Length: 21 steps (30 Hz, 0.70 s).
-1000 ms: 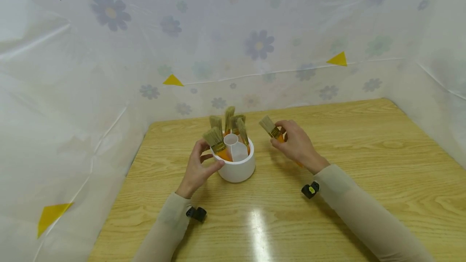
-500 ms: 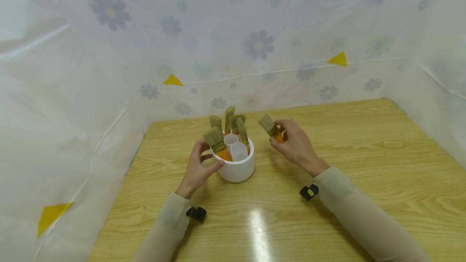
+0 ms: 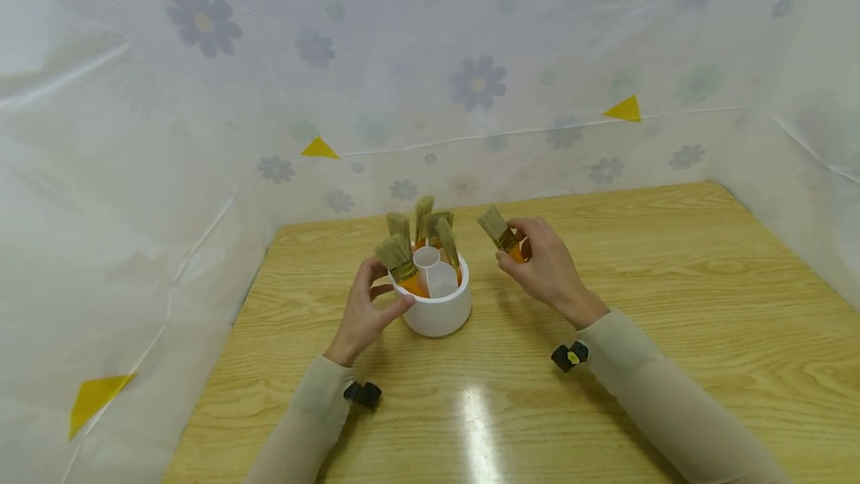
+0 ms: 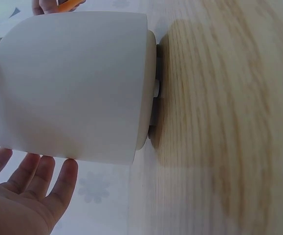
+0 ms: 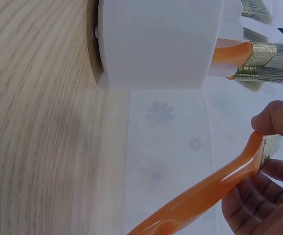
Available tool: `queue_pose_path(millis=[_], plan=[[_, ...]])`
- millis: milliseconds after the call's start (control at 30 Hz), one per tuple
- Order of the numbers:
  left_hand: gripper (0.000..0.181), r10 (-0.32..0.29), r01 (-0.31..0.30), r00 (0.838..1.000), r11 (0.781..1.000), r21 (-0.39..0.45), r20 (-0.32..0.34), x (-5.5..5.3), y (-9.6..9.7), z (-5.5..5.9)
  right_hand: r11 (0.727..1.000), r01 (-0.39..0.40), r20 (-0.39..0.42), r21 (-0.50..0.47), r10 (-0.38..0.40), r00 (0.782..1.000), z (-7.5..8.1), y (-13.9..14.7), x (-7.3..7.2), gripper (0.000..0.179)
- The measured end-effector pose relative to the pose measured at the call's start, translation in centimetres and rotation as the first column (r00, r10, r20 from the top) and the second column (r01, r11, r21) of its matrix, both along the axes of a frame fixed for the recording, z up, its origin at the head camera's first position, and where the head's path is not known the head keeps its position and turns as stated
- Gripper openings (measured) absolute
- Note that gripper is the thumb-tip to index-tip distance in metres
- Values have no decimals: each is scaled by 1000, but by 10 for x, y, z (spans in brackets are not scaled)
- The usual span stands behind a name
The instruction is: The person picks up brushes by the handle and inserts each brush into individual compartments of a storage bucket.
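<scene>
A white round holder [image 3: 438, 317] with inner dividers stands on the table, bearing several paintbrushes [image 3: 395, 254], bristles up. My left hand [image 3: 361, 321] grips its left side, thumb at the front rim. The left wrist view shows the fingertips against the holder's wall [image 4: 73, 83]. To the right of the holder, my right hand [image 3: 547, 264] pinches a paintbrush [image 3: 496, 225] between thumb and fingers near its metal ferrule. Its orange handle [image 5: 200, 188] slants down below the hand in the right wrist view, apart from the holder. One front compartment [image 3: 442, 280] shows no brush.
A wood-grain table [image 3: 605, 402] lies under everything. Behind it hangs a translucent flowered sheet [image 3: 416, 81], with plastic sheeting [image 3: 134, 193] at the left as well. Yellow patches [image 3: 623, 109] mark the sheets.
The brush in my right hand has tipped slightly more upright and risen a little. My left hand and the holder have stayed put.
</scene>
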<state>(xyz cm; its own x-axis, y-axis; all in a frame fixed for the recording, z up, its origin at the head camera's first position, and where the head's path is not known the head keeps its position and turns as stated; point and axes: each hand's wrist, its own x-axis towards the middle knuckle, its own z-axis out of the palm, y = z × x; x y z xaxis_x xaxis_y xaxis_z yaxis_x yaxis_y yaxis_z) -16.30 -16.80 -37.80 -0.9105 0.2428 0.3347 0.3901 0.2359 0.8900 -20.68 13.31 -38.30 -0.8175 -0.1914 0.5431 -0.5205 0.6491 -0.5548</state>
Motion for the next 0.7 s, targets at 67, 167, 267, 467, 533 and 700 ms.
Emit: queue_pose_path(millis=[67,167,267,467,533,700], plan=[[59,0,0,1000,1000,-3,-2,-1,0,-1,1000,-1,-4,-4,1,1000,1,0,1,46],[61,2,-2,1000,1000,-3,-6,-5,-2,-9,1000,-4,-14,-9,4,1000,1,-1,2,46],[62,11,-11,1000,1000,2,-9,-12,-6,-23,1000,-9,-25,-15,9,1000,3,-2,3,46],[63,20,-20,1000,1000,0,-9,-18,-8,-32,1000,-14,-39,-23,13,999,5,-5,6,46],[63,19,-19,1000,1000,-5,-4,-18,-8,-31,1000,-16,-44,-25,15,999,5,-6,7,45],[61,9,-9,1000,1000,2,4,-9,-4,-16,999,-23,-48,-33,22,999,6,-9,9,45]])
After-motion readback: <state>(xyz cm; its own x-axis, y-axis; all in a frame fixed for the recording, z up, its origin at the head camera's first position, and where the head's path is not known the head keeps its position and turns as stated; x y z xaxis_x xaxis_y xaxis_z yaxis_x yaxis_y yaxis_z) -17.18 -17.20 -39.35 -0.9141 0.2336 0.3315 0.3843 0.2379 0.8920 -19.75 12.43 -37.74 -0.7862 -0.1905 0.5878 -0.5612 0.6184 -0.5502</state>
